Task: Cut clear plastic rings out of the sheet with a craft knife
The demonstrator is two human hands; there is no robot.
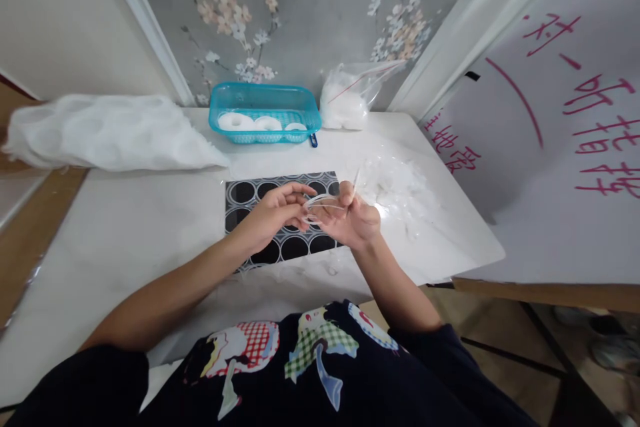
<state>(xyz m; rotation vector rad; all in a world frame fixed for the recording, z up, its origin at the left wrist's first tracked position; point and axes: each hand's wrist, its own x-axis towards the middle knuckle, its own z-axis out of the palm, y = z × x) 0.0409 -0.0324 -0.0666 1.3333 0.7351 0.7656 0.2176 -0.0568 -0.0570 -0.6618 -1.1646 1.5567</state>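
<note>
Above a black mat with grey-white circles [245, 195], both my hands hold a thin white loop [327, 198]. Fingers of my left hand [274, 212] are closed on the loop's left side. With the palm turned up, my right hand [361, 220] grips its right side. A slim white end [357, 179] sticks up from between the right thumb and fingertips. Whether the loop is one piece or several strands, I cannot make out. Loose clear and white scraps [397, 187] lie on the table to the right of my right hand.
A blue plastic basket [265, 93] with white rings [235, 121] stands at the back, beside a zip bag [345, 103] of white material. A small dark blue object [313, 140] lies before it. White dimpled sheeting [110, 130] fills the back left; a whiteboard [525, 213] borders the right.
</note>
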